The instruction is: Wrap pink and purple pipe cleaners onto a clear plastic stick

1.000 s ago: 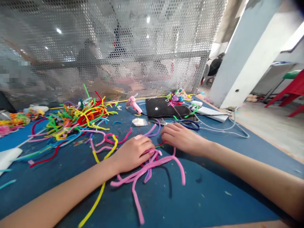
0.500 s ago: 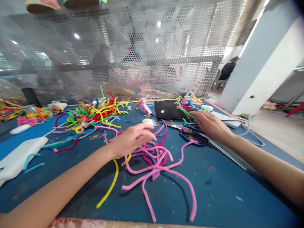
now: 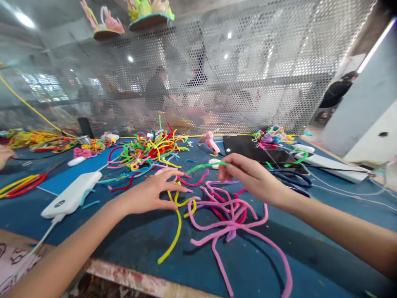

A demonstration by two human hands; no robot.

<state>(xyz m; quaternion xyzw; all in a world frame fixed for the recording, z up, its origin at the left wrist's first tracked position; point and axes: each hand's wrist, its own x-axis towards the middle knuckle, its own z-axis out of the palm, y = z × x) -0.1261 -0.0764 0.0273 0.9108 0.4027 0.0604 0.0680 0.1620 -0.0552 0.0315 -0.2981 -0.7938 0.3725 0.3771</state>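
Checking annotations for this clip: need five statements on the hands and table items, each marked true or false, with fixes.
1. The right hand holds a green stem. True.
2. The left hand is clenched in a fist. False: the left hand is open, its fingers spread.
3. The pink glue gun lies to the left of the black flat case in the picture. True.
4. The white power bank has no cable attached. False: a white cable runs from its near end.
5. The pink stems lie nearer the camera than the multicoloured pile. True.
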